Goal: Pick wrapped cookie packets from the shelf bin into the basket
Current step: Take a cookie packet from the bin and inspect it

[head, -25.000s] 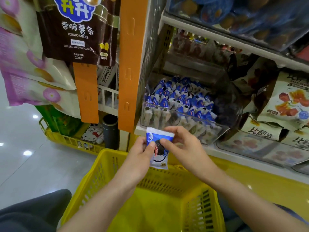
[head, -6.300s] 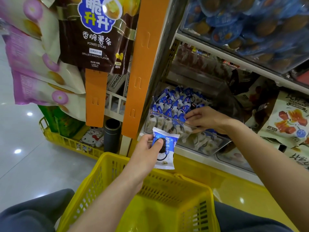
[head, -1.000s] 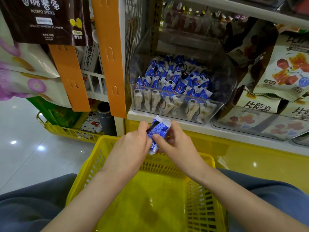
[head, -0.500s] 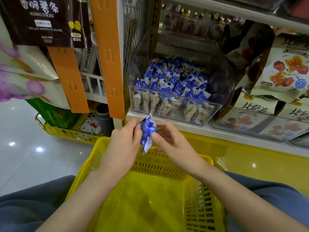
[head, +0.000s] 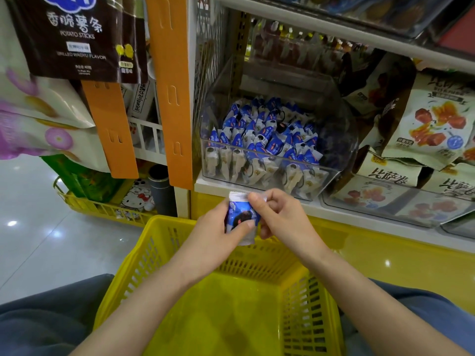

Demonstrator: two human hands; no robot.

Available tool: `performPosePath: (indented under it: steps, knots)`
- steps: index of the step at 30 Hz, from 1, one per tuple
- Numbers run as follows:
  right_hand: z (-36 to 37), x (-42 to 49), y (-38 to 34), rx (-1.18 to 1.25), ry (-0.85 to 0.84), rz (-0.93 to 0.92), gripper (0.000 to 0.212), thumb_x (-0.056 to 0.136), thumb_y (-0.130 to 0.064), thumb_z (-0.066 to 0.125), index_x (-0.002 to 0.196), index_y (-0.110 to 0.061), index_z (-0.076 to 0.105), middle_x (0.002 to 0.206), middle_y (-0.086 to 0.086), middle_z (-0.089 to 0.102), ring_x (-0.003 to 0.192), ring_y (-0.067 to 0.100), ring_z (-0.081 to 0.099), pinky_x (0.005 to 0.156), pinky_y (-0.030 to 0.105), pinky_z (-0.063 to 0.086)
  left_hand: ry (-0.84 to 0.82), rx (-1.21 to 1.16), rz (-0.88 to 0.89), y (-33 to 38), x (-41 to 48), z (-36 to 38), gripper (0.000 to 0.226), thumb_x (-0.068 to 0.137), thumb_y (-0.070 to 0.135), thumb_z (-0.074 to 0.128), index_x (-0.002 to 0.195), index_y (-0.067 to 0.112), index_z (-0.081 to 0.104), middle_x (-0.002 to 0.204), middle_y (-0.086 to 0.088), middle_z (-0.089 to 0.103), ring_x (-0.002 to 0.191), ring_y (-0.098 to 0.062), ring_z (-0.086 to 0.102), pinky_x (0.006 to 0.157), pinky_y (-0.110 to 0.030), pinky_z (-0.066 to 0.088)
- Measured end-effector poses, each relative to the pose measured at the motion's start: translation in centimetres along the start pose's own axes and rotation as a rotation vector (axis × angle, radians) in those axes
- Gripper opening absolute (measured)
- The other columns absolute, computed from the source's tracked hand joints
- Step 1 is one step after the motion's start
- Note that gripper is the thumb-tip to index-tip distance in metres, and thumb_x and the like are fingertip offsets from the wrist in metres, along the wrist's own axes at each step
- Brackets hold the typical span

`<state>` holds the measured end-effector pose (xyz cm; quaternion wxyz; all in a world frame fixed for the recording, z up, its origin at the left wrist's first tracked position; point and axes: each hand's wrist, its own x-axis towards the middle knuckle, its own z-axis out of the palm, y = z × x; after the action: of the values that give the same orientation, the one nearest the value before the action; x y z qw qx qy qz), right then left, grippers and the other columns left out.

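Grip two-handed, cookie packet standing upright

- We see the white shelf running along, its ledge pale above a yellow panel.
- On it, at left, a clear bin is packed with blue-and-white cookie packets (front row upright against the wall).
- Just beside it on the right, a second clear bin holds pale snack bags.

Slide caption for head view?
Left hand and right hand hold one cookie packet over the yellow basket, below the shelf bin.
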<state>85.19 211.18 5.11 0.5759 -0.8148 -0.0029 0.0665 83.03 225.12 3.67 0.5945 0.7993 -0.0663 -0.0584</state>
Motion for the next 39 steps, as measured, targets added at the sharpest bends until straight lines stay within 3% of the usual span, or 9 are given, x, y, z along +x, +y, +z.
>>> performPosePath:
  steps: [3,8,14,17,20,23,26,33,39]
  knots:
    - [-0.5,0.1,-0.2,-0.054,0.008,-0.042,0.04,0.09,-0.034,0.055,0.085,0.006,0.052,0.049,0.0,0.053,0.039,0.008,0.049,0.042,0.02,0.042,-0.034,-0.09,-0.019,0.1,0.2,0.0,0.022,0.086,0.014,0.062,0.093,0.034,0.054,0.093,0.011,0.065,0.088,-0.009,0.061,0.083,-0.024,0.047]
    - [-1.8,0.3,-1.3,-0.189,0.072,-0.214,0.033,0.093,-0.032,0.051,0.064,-0.015,0.054,0.045,-0.004,0.054,0.042,0.004,0.05,0.046,0.013,0.043,-0.076,-0.299,-0.066,0.6,0.4,-0.3,0.017,0.087,0.01,0.06,0.098,0.022,0.061,0.095,0.007,0.07,0.083,0.0,0.065,0.074,-0.012,0.049]
    - [-5.8,4.1,-4.1,-0.353,0.359,-0.411,0.007,0.093,-0.021,0.053,0.088,-0.024,0.058,0.075,-0.007,0.061,0.068,0.004,0.058,0.059,0.012,0.048,0.019,-0.327,-0.129,0.7,0.9,-0.6,0.015,0.087,0.02,0.06,0.102,0.024,0.061,0.101,0.006,0.07,0.094,-0.006,0.065,0.086,-0.025,0.05]
    - [-7.9,7.4,-4.9,-0.618,0.304,-0.215,0.007,0.093,-0.027,0.054,0.094,-0.023,0.059,0.085,-0.004,0.062,0.078,0.009,0.058,0.064,0.013,0.043,0.04,-0.348,-0.143,0.7,1.2,-0.2,0.018,0.088,0.019,0.06,0.105,0.02,0.061,0.103,0.004,0.069,0.096,-0.008,0.064,0.088,-0.027,0.05]
    - [-8.5,9.9,-4.7,-0.81,0.137,0.065,0.016,0.09,-0.036,0.057,0.085,-0.021,0.061,0.079,-0.005,0.059,0.071,0.006,0.053,0.066,0.022,0.038,0.042,-0.364,-0.158,0.7,1.6,0.2,0.017,0.088,0.019,0.06,0.104,0.022,0.061,0.105,0.004,0.069,0.098,-0.01,0.063,0.091,-0.03,0.049]
    - [-8.2,10.9,-4.6,-0.855,0.107,0.057,0.024,0.087,-0.034,0.061,0.066,-0.024,0.058,0.067,-0.007,0.057,0.062,0.002,0.051,0.053,0.017,0.035,0.043,-0.38,-0.165,0.7,2.0,0.6,0.017,0.088,0.018,0.06,0.105,0.022,0.059,0.105,0.003,0.068,0.097,-0.009,0.064,0.088,-0.027,0.049]
    - [-8.0,11.2,-4.6,-0.93,0.093,0.037,0.027,0.087,-0.028,0.063,0.061,-0.023,0.058,0.067,-0.005,0.058,0.063,0.002,0.051,0.063,0.02,0.039,0.044,-0.404,-0.166,0.7,2.2,0.9,0.021,0.088,0.019,0.06,0.11,0.019,0.06,0.103,0.005,0.069,0.094,-0.006,0.064,0.08,-0.019,0.049]
    - [-8.1,9.4,-6.0,-0.982,0.247,0.045,0.005,0.09,-0.034,0.057,0.087,-0.029,0.057,0.09,-0.006,0.058,0.081,0.016,0.056,0.071,0.03,0.044,0.04,-0.439,-0.175,0.6,2.3,1.4,0.015,0.094,0.023,0.051,0.103,0.019,0.062,0.087,0.013,0.067,0.062,0.015,0.057,0.055,-0.001,0.04]
    - [-7.1,4.2,-7.4,-0.583,0.543,-0.672,0.003,0.094,-0.025,0.05,0.095,-0.025,0.053,0.09,-0.009,0.059,0.078,-0.003,0.055,0.066,0.014,0.046,0.108,-0.442,-0.162,0.4,2.1,1.3,0.012,0.093,0.017,0.052,0.101,0.022,0.06,0.1,0.007,0.067,0.083,0.006,0.06,0.062,-0.001,0.043]
